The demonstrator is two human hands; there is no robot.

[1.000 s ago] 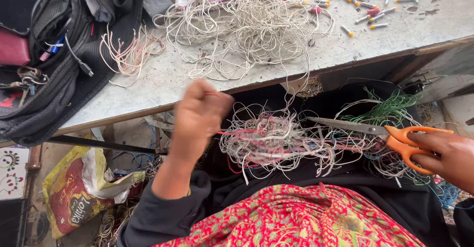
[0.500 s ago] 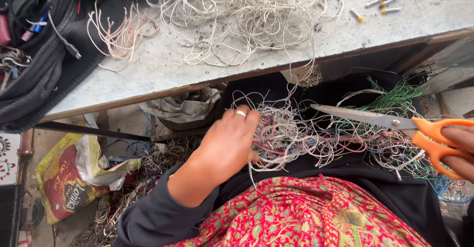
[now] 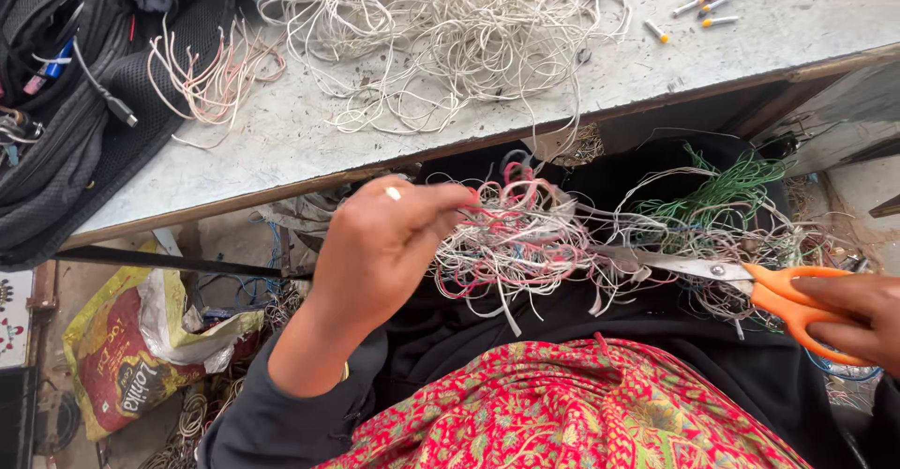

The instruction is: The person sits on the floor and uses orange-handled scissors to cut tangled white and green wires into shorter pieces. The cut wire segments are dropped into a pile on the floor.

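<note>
My left hand (image 3: 380, 249), with a ring on one finger, pinches a red wire at the left edge of a tangled bundle of white, red and blue wires (image 3: 525, 239) lying on the black cloth in my lap. My right hand (image 3: 858, 305) grips orange-handled scissors (image 3: 741, 277) at the right; their blades point left into the bundle. Green wires (image 3: 727, 192) lie tangled just beyond the scissors.
A grey worktable (image 3: 300, 141) carries a big heap of white wires (image 3: 450, 28), a bunch of pinkish cut wires (image 3: 211, 75), small yellow-tipped parts (image 3: 698, 5) and a black bag (image 3: 66, 94). A yellow and red sack (image 3: 131, 347) sits on the floor at left.
My left hand has risen from pressing into the bundle and now pulls a red wire up. The scissors have dropped lower, their blades pushed further into the wires.
</note>
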